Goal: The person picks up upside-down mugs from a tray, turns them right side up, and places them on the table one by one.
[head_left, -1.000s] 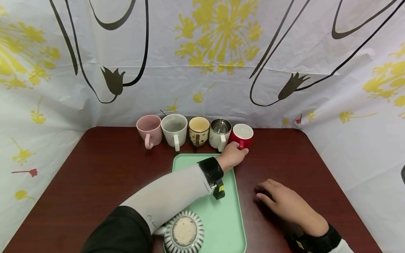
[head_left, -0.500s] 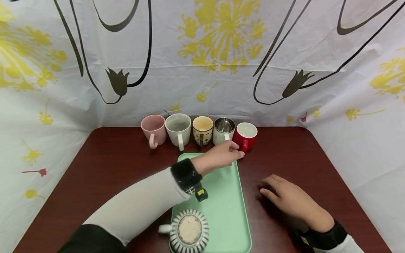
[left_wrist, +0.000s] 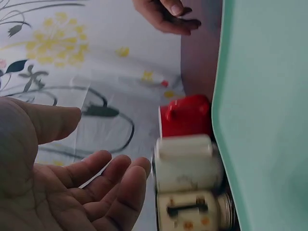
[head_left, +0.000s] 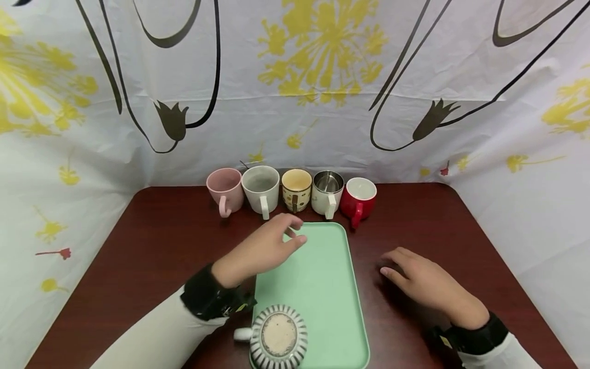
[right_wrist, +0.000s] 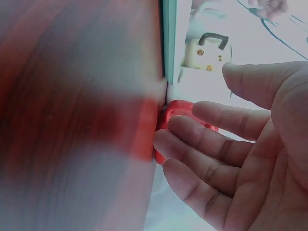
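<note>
In the head view, several mugs stand in a row at the back: a pink mug (head_left: 229, 192), a white mug (head_left: 260, 189), a yellow patterned mug (head_left: 296, 197), a white mug with a steel inside (head_left: 327, 197) and a red mug (head_left: 357, 202). All their handles face the front. My left hand (head_left: 265, 246) hovers over the green tray (head_left: 318, 287), its fingers loosely bent with nothing in them. Over the table on the right, my right hand (head_left: 424, 282) hangs relaxed and holds nothing. An upside-down ribbed mug (head_left: 278, 335) stands at the tray's near left corner, its handle pointing left.
The dark red-brown table (head_left: 175, 241) reaches out on both sides of the tray. A white cloth (head_left: 322, 133) with yellow flowers hangs behind and beside the table, close behind the mug row.
My left hand has let go of the red mug's handle and drawn back left and nearer over the tray. The red mug stays at the row's right end; my right hand has hardly moved.
</note>
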The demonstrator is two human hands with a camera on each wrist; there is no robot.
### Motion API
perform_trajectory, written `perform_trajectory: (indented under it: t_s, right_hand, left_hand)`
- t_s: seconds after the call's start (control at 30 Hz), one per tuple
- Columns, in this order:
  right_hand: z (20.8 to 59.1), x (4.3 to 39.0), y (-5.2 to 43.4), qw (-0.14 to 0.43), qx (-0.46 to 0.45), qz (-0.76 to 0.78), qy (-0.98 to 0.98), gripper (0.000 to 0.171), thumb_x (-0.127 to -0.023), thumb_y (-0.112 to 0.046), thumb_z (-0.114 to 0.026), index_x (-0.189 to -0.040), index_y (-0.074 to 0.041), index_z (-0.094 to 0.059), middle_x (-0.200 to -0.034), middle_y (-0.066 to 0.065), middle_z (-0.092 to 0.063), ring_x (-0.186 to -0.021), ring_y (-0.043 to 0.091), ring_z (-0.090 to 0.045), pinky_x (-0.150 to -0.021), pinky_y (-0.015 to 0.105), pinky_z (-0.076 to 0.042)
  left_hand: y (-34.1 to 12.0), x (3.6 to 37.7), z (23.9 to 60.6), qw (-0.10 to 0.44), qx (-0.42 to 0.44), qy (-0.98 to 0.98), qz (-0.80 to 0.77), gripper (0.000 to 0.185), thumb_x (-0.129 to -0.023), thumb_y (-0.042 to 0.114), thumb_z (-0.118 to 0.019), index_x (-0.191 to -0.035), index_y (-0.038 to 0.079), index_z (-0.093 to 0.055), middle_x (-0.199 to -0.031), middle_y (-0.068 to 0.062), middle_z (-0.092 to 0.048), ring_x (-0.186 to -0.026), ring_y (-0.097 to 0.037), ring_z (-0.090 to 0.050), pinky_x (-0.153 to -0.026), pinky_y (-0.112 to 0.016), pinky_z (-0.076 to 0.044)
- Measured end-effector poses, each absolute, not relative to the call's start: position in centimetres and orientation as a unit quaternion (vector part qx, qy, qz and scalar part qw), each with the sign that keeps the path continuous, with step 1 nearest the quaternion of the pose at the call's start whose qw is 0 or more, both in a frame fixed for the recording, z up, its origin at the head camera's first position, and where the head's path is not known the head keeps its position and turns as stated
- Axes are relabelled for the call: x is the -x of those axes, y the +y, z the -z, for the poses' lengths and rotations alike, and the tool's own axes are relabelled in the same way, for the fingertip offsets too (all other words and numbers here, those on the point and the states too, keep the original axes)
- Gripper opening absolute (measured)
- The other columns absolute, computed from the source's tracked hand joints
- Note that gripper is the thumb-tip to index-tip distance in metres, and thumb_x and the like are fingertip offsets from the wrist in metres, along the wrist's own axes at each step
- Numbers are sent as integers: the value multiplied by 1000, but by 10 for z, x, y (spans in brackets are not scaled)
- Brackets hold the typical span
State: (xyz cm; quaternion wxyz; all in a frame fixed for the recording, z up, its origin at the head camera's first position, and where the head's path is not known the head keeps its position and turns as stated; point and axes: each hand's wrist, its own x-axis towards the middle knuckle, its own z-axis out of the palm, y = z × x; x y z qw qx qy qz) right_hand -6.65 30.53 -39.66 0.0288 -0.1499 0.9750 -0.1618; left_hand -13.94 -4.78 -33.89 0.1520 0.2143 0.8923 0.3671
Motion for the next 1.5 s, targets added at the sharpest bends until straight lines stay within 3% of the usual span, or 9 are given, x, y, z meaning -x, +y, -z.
perform_trajectory:
  t_s: [0.2, 0.4, 0.53, 0.87, 1.03, 1.23, 1.4, 1.5]
  right_hand:
    - [396, 70, 303, 33, 144, 167, 975, 28, -103, -32, -66, -126, -15, -68, -118, -4, -67, -107, 15, -66, -89, 45, -56]
    - [396, 70, 302, 42, 135, 176, 974, 29, -103, -31, -66, -127, -15, -67, -121, -3, -67, -109, 17, -66, -91, 47, -56]
    - [396, 70, 301, 49, 129, 184, 973, 29, -103, -33, -65, -126, -15, -67, -121, -2, -67, -110, 18, -66, -90, 47, -56]
    - [397, 72, 306, 49, 129, 191, 972, 30, -104, -33, -64, -127, -14, -68, -122, 0, -68, -113, 21, -67, -91, 48, -57]
    - [397, 73, 305, 47, 132, 190, 972, 30, -104, -34, -64, -127, -13, -67, -122, 0, -68, -112, 21, -67, -90, 47, -56]
    - [399, 74, 304, 37, 136, 175, 974, 28, -103, -29, -66, -125, -12, -68, -119, 0, -69, -110, 19, -67, -91, 47, -56]
    - [401, 75, 304, 42, 140, 175, 974, 28, -103, -30, -66, -125, -13, -68, -119, -2, -68, -110, 18, -67, -91, 47, -56]
    - [401, 76, 304, 47, 139, 177, 973, 29, -103, -31, -65, -125, -13, -68, -120, -2, -68, -111, 19, -67, -92, 47, -56]
  left_hand:
    - [-81, 127, 350, 136, -179, 902, -369, 39, -105, 34, -62, -139, 14, -58, -139, -2, -59, -126, -20, -62, -98, -43, -55]
    - [-103, 123, 363, 147, -161, 902, -373, 40, -105, 33, -62, -138, 10, -59, -130, -7, -62, -113, -18, -62, -92, -39, -54]
    - [-111, 121, 368, 157, -152, 900, -377, 43, -105, 34, -61, -140, 8, -59, -133, -8, -62, -115, -18, -62, -94, -40, -54]
    - [-121, 119, 370, 172, -175, 894, -374, 41, -105, 34, -62, -138, 8, -60, -127, -6, -63, -111, -16, -61, -92, -39, -52]
    - [-125, 116, 368, 187, -192, 895, -355, 41, -105, 37, -62, -137, 10, -60, -132, -6, -63, -116, -17, -62, -97, -42, -52]
    - [-134, 107, 365, 245, -259, 878, -320, 46, -103, 42, -63, -138, 12, -59, -134, -3, -64, -121, -20, -62, -103, -48, -51]
    - [-148, 101, 364, 295, -325, 843, -312, 52, -98, 52, -67, -134, 14, -63, -128, 1, -67, -117, -15, -64, -99, -38, -53]
    - [-156, 100, 368, 322, -346, 821, -319, 45, -93, 50, -75, -123, 18, -65, -118, 5, -68, -106, -9, -64, -91, -29, -53]
